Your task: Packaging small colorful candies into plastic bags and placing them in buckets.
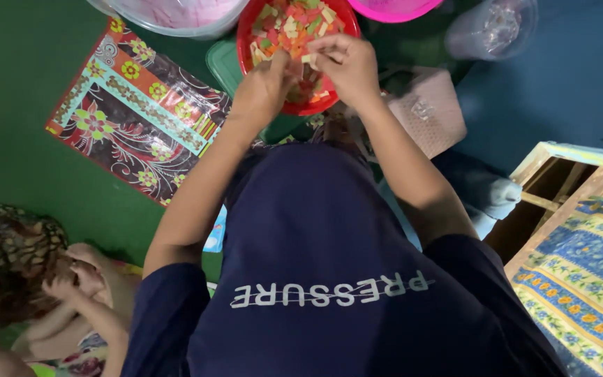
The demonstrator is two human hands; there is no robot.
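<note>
Dim, even indoor light, soft shadows, slight motion blur, wide-angle stretch at the edges.

The person wears a dark navy T-shirt (329, 237) with short sleeves. The left sleeve (165, 307) ends above the elbow, and the right sleeve (476, 262) ends at about the same height. Across the chest there is one line of white block letters with a thin white line drawn through them. The cloth looks plain and smooth, without pattern, pockets or buttons. Both forearms are bare down to the left hand (266, 80) and the right hand (350, 66). No ring, watch or bracelet shows on the hands or wrists.
</note>
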